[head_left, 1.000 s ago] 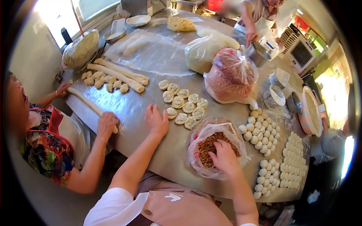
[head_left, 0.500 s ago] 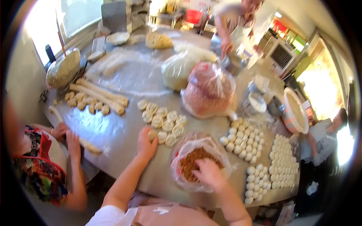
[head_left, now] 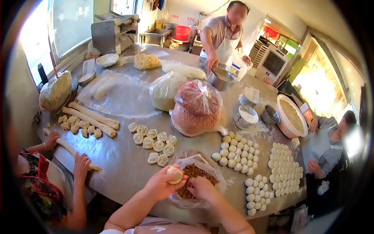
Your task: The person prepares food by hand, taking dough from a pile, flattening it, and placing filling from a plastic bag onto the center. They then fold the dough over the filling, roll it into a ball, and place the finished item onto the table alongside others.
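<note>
Head view: held a small round cream-coloured dough piece between thumb and fingers of the left hand, at the left side of an open clear plastic bag. Showed the right hand with fingertips in crumbly brown mixture; could not tell whether clenched or loose. Judged the dough light, soft, easily dented, best cradled around its rim.

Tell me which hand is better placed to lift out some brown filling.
Right, likely: the right hand is at the brown filling, while the left hand holds a dough piece.
</note>
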A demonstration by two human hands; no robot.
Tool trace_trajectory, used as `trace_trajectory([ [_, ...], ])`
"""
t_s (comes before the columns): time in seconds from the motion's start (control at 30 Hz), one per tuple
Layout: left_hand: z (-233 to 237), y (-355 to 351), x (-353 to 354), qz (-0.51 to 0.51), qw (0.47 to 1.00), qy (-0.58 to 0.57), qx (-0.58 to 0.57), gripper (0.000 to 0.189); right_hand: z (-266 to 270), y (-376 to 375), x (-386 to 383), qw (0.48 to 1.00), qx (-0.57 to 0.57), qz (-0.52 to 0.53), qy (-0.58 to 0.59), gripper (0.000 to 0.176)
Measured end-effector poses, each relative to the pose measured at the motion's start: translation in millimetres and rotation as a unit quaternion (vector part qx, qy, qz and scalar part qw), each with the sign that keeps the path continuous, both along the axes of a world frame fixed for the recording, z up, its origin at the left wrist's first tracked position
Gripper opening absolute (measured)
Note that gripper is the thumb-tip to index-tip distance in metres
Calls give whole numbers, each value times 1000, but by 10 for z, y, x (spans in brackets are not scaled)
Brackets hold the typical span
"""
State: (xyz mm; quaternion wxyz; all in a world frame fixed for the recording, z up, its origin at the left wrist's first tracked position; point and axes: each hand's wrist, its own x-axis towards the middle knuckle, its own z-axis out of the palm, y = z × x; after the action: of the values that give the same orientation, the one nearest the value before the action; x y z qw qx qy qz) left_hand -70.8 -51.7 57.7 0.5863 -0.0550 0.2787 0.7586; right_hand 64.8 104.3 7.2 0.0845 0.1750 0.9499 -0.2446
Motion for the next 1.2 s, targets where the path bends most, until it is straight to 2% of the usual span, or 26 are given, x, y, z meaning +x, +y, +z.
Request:
trace_trajectory([
  [0.1, -301, 144, 229, -91, 996, 11, -9, 25, -11, 43, 39, 999, -47, -7, 17, 21],
  [0.13, -330, 178, 295, -102, 994, 17, -16, 22, -114, 104, 37, 999, -29, 34, 11, 18],
  [0.23, -390, 241, 391, -124, 988, 69, -62, 18, -9, 121, 146, 992, -96, -53, 68, 19],
  [0.3, -473, 295, 421, -95, 988, 75, -97, 21, 36, 137, 181, 993, 18, -67, 93, 19],
  [0.33, -525, 327, 429, -69, 989, 77, -102, 21, 15, 180, 191, 993, 28, -69, 87, 20],
  [0.37, -578, 347, 448, -42, 990, 76, -111, 21, 57, 184, 203, 988, 31, -73, 129, 20],
  [0.47, -652, 386, 441, 0, 994, 30, -108, 22, 337, 89, 151, 967, -55, -156, 196, 26],
  [0.5, -614, 387, 447, 6, 995, 0, -104, 24, 458, 25, 122, 960, -91, -196, 181, 28],
  [0.63, -641, 480, 469, 17, 995, -100, 15, 34, 448, -118, 70, 962, -74, -129, 229, 28],
  [0.67, -591, 485, 507, 15, 992, -121, -19, 39, 421, -129, 60, 965, -58, -103, 235, 29],
  [0.77, -723, 529, 568, 6, 998, -47, -36, 40, 362, -134, 50, 970, -14, -50, 236, 31],
  [0.87, -559, 511, 557, 8, 998, -44, -54, 39, 361, -153, 87, 955, -102, -139, 243, 30],
  [0.97, -567, 525, 579, 4, 998, -37, -43, 35, 398, -116, 125, 945, -189, -161, 215, 31],
  [1.2, -613, 540, 590, -24, 999, 24, -42, 28, 330, -149, 146, 936, -173, -186, 242, 35],
])
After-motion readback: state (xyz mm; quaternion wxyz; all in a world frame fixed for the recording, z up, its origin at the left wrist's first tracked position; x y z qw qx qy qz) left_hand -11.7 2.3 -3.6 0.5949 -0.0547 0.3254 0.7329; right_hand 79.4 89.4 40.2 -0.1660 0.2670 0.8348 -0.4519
